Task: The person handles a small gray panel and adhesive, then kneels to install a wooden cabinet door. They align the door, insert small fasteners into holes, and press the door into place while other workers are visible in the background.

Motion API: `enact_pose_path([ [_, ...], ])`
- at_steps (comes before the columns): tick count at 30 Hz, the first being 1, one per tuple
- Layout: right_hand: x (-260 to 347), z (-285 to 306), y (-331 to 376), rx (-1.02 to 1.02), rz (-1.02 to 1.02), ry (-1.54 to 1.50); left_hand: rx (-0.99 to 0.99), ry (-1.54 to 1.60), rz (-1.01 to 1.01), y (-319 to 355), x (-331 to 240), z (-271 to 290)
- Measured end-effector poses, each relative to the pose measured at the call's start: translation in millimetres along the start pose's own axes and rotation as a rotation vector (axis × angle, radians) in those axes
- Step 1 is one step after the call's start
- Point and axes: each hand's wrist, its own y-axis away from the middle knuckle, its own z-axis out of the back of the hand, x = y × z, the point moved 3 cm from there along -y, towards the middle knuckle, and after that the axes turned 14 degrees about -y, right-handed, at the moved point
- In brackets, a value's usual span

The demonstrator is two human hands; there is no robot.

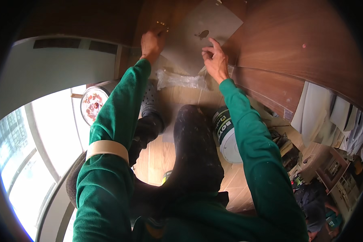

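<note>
My left hand (152, 42) is raised against a brown wooden wall panel (157, 16), fingers curled at its edge beside a grey sheet (197, 38); what it pinches is too small to tell. My right hand (214, 59) rests on the grey sheet's lower right, fingers spread, index pointing up near a dark blotch (202, 34). A roll of beige tape (107, 147) sits around my left forearm like a bracelet. Both sleeves are green. My dark trouser knee (195, 137) is bent below.
A crumpled clear plastic bag (177, 80) lies on the wooden floor below the sheet. A white bucket (229, 137) stands by my right arm, a round patterned tin (92, 104) at left. Bright windows (36, 137) at left; wooden panelling (294, 52) and cluttered tools at right.
</note>
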Motion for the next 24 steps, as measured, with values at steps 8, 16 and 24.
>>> enact_pose_path([
  [8,18.2,-1.8,-2.6,0.045,0.004,0.133,0.089,-0.203,-0.087,-12.3,-7.6,-6.4],
  [16,9.8,-2.5,-14.3,0.041,0.104,0.234,0.138,-0.178,0.089,-23.2,5.0,-19.5],
  [24,8.5,-11.9,-23.6,0.047,0.13,0.437,0.143,0.157,0.225,-29.9,27.6,-5.5],
])
